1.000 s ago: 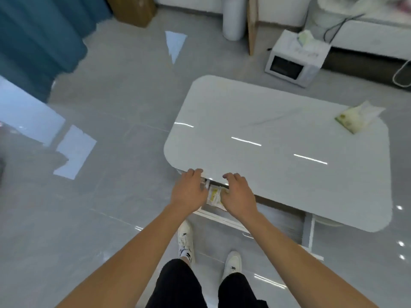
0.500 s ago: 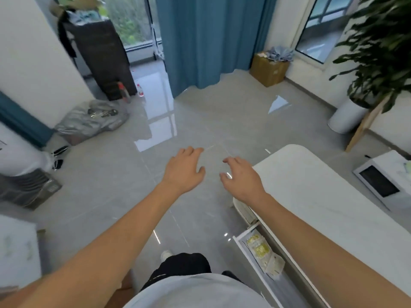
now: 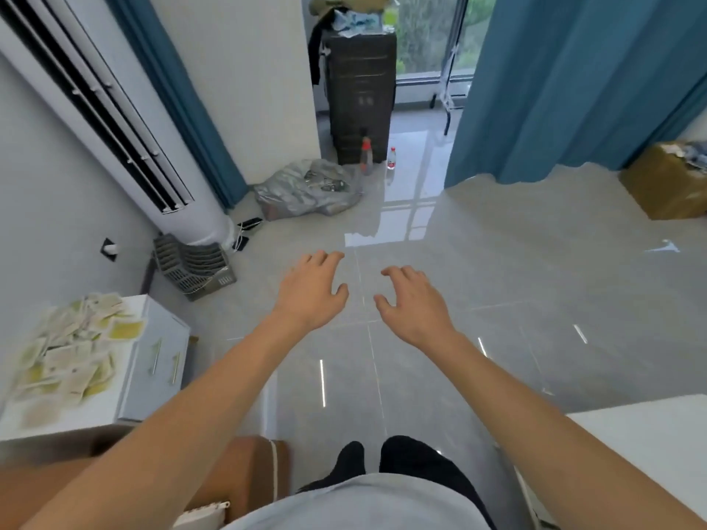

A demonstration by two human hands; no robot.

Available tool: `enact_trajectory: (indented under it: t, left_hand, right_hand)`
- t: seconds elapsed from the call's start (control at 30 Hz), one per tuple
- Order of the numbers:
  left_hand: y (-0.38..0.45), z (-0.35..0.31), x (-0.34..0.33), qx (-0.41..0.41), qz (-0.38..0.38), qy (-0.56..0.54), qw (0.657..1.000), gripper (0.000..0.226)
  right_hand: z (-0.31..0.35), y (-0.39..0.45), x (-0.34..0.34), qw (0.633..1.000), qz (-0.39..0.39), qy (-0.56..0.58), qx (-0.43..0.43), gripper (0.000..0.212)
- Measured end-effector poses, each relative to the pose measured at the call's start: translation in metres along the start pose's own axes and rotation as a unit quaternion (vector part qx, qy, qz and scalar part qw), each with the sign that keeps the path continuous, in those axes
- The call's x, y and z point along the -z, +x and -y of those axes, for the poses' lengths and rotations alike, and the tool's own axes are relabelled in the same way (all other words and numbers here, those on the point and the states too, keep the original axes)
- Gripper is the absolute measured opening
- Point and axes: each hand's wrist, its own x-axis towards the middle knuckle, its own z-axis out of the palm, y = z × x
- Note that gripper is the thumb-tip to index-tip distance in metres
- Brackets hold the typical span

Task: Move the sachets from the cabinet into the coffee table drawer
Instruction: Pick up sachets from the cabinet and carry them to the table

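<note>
Living room of a home. Glossy grey tile floor [image 3: 478, 262]. Tall white standing air conditioner [image 3: 114, 120] against the wall, blue curtains [image 3: 574, 82] to its right beside a window [image 3: 428, 32]. White cabinet [image 3: 153, 361] below the air conditioner. Cardboard box [image 3: 665, 189] far right of it.
</note>
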Motion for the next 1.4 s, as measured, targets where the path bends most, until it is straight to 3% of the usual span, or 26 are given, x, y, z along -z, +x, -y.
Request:
enact_trajectory:
  t: [0.33,0.53,0.73,0.9,1.23,1.4]
  left_hand:
    - [0.111,0.176,0.038,0.213,-0.076,0.009,0.974,0.056]
    - [0.105,0.28,0.078,0.399,-0.149,-0.002,0.905,0.056]
    - [0.047,0.381,0.088,0.541,-0.177,-0.013,0.822,0.056]
    - [-0.004,0.483,0.053,0.633,-0.195,-0.052,0.747,0.055]
    - [-0.062,0.678,0.011,0.751,-0.141,-0.171,0.621,0.057]
    - [-0.084,0.757,-0.051,0.798,-0.125,-0.201,0.554,0.056]
  right_hand:
    - [0.129,0.253,-0.063,0.967,0.076,-0.025,0.242,0.049]
    - [0.246,0.365,-0.109,0.906,0.147,-0.029,0.397,0.048]
    - [0.387,0.397,-0.192,0.826,0.215,-0.048,0.519,0.05]
    - [0.494,0.402,-0.293,0.772,0.286,-0.058,0.564,0.053]
    - [0.674,0.43,-0.506,0.727,0.398,-0.088,0.552,0.053]
    - [0.727,0.432,-0.631,0.693,0.43,-0.098,0.57,0.051]
